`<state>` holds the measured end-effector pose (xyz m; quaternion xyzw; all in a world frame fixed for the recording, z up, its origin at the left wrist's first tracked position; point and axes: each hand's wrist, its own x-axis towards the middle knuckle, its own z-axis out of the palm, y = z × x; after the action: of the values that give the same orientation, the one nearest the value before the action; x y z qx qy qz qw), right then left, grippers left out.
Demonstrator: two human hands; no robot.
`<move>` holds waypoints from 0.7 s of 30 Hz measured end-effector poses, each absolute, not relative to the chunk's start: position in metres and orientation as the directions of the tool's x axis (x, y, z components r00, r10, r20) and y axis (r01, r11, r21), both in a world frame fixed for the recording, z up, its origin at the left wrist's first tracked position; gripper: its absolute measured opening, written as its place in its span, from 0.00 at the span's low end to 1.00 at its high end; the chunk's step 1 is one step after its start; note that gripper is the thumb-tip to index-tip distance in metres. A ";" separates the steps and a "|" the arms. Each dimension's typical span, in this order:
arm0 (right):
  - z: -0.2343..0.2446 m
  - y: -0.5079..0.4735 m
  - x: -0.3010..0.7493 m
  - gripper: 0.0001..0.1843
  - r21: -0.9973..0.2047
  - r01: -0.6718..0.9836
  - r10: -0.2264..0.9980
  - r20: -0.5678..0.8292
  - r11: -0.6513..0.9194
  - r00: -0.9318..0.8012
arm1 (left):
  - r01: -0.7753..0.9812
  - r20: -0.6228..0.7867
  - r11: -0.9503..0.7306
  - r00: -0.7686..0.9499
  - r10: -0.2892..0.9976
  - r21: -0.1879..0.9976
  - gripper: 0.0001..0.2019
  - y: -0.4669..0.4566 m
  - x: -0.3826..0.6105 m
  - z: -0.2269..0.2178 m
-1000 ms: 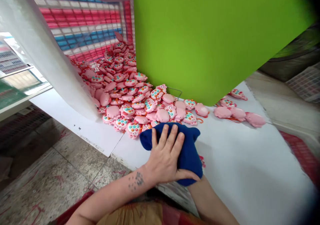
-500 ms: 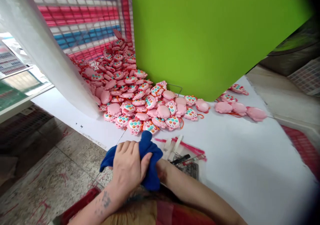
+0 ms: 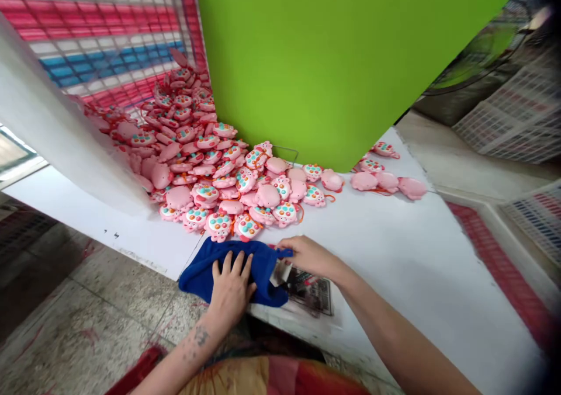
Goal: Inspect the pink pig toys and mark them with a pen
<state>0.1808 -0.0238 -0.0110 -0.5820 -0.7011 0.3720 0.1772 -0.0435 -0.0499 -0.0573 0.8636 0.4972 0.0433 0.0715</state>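
Observation:
A blue cloth (image 3: 258,290) lies spread on the white table near its front edge. My left hand (image 3: 231,281) rests flat on it with fingers apart. At the cloth's right end, my right hand (image 3: 304,253) pinches a corner between thumb and fingers. Just beyond the cloth is a pile of pink animal-shaped toys (image 3: 219,225) with coloured dots and orange cords. Some toys lie face down, showing plain pink backs. Partly under the cloth and my right hand is a clear bag with dark printed flat items (image 3: 313,293).
A large green panel (image 3: 315,62) stands behind the toys. Rolled white sheeting (image 3: 79,144) leans at the left, before a grid with striped fabric. Several toys (image 3: 388,182) lie apart at the right. Plastic crates (image 3: 517,108) and a fan (image 3: 477,62) are beyond the table.
The bunched cloth has been lowered and spread on the table. My left hand has opened flat on it. My right hand has come into sight at the cloth's right corner. The view has shifted right.

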 end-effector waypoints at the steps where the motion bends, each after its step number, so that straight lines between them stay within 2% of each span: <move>1: -0.010 -0.020 0.195 0.13 -0.706 0.707 0.962 -0.165 0.038 -0.216 | 0.859 -0.005 -0.488 0.495 0.869 0.155 0.26 -0.046 -0.040 -0.051; 4: -0.016 0.001 0.236 0.15 -0.635 0.773 1.000 -0.008 -0.006 0.001 | 0.852 -0.096 -0.499 0.516 0.851 0.157 0.21 -0.030 -0.034 -0.024; 7: -0.033 0.033 0.273 0.26 -0.608 0.791 0.980 0.113 -0.060 0.161 | 0.822 -0.140 -0.529 0.561 0.816 0.211 0.18 -0.014 -0.028 0.009; 9: -0.048 0.054 0.291 0.34 -0.615 0.783 0.965 0.141 -0.089 0.221 | 0.754 -0.063 -0.567 0.618 0.784 0.330 0.19 -0.004 -0.017 0.029; 12: -0.069 0.077 0.305 0.39 -0.657 0.744 0.947 0.150 -0.120 0.284 | 0.473 0.044 -0.593 0.757 0.652 0.652 0.16 0.013 0.017 0.045; 14: -0.080 0.082 0.307 0.38 -0.699 0.705 0.938 0.154 -0.120 0.312 | 0.253 0.052 -0.466 0.834 0.549 0.848 0.13 0.026 0.049 0.039; 16: -0.087 0.078 0.308 0.36 -0.749 0.654 0.925 0.167 -0.106 0.342 | 0.122 0.006 -0.220 0.864 0.503 0.968 0.13 0.039 0.079 0.021; 18: -0.091 0.067 0.310 0.34 -0.805 0.587 0.910 0.179 -0.083 0.374 | 0.044 -0.063 0.052 0.884 0.463 0.998 0.14 0.050 0.102 -0.003; 21: -0.091 0.045 0.317 0.32 -0.900 0.432 0.880 0.156 -0.061 0.448 | -0.034 -0.153 0.394 0.889 0.432 0.918 0.18 0.061 0.117 -0.038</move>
<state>0.3171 0.0448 -0.0908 -0.6923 -0.4740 0.2263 0.4948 0.1174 0.0611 -0.0381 0.5315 0.1875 0.1433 0.8135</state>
